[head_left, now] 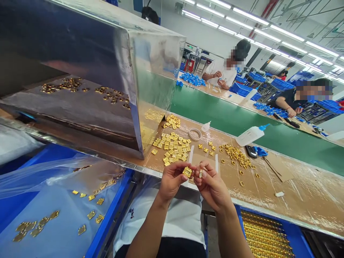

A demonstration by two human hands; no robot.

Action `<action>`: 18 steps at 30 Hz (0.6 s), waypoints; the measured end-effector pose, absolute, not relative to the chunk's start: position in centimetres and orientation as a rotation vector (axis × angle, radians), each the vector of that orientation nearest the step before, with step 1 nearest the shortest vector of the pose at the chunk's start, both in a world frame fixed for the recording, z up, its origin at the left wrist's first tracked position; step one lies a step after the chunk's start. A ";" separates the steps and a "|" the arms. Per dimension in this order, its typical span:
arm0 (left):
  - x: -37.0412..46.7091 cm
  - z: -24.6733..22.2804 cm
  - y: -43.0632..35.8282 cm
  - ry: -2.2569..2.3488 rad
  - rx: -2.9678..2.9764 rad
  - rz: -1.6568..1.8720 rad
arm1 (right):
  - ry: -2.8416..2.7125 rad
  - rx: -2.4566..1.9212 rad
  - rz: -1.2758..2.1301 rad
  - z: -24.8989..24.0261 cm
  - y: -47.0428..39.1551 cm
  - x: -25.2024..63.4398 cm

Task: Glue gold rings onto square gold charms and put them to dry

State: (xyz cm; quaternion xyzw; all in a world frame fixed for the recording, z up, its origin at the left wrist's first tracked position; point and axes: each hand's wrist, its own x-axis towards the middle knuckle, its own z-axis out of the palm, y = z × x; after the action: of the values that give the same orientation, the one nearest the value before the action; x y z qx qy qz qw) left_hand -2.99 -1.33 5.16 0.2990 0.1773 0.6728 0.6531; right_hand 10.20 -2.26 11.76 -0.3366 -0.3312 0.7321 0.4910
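Over the table's near edge, my left hand [170, 181] pinches a square gold-coloured plate [187, 172] between thumb and fingertips. Close beside it, my right hand [211, 182] grips a small gold piece [200, 173] that looks like a ring seen edge-on; fingers cover part of it. The two pieces are apart. Beyond my left hand lie many square gold plates [172, 147] spread on the brown tabletop. To the right is a heap of gold rings [238, 156], with several small gold pieces [206, 150] between the two groups.
A metal box [158, 71] stands at the left with gold pieces inside. A tape roll [195, 134], a small dropper bottle [206, 126] and a blue-tipped bottle [249, 136] are on the table. Blue trays [103, 229] flank me below. Co-workers [224, 73] sit across the green belt [204, 104].
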 end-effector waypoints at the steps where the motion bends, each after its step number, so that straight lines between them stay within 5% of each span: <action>1: -2.9 5.1 -1.3 0.392 0.691 1.526 | -0.811 -0.832 1.749 11.8 -2.4 10.2; 18: -2.2 6.0 -1.6 0.514 0.864 1.583 | -1.073 -1.009 1.403 11.7 -2.7 11.0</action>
State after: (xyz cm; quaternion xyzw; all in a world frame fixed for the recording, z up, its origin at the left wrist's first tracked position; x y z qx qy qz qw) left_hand -2.16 -1.57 5.96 0.3712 0.2211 0.6806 0.5917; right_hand 10.99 -2.73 11.67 -0.4221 -0.4485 0.5865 0.5260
